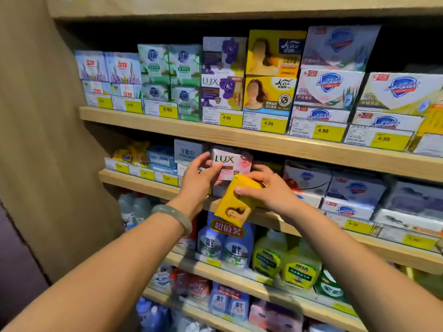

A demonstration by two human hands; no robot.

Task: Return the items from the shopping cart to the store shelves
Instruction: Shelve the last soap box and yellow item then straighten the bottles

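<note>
Pale wooden store shelves [143,123] seen from the head camera, with both bare forearms reaching to the second tier. The left hand [197,180], a pale green stone bangle [172,215] on its wrist, grips the left end of a pink-and-white LUX soap box [233,164], thumb across the front and fingers curled round the side. The box stands upright at the front of the second shelf [134,184], between a white carton with blue lettering [188,153] on its left and stacked blue-shield Safeguard boxes [309,180] on its right. The right hand [268,190] holds a yellow soap box with a printed portrait [236,204], thumb pressed on its face and fingers curled over its upper end. This box is tilted, clear of the shelf, in front of the shelf edge, and overlaps the lower right corner of the pink box. On the tier above, similar yellow boxes [269,95] stand beside purple LUX boxes [221,92], behind yellow price labels [271,124]. Yellow-green pump bottles [299,267] stand on the tier below.
</note>
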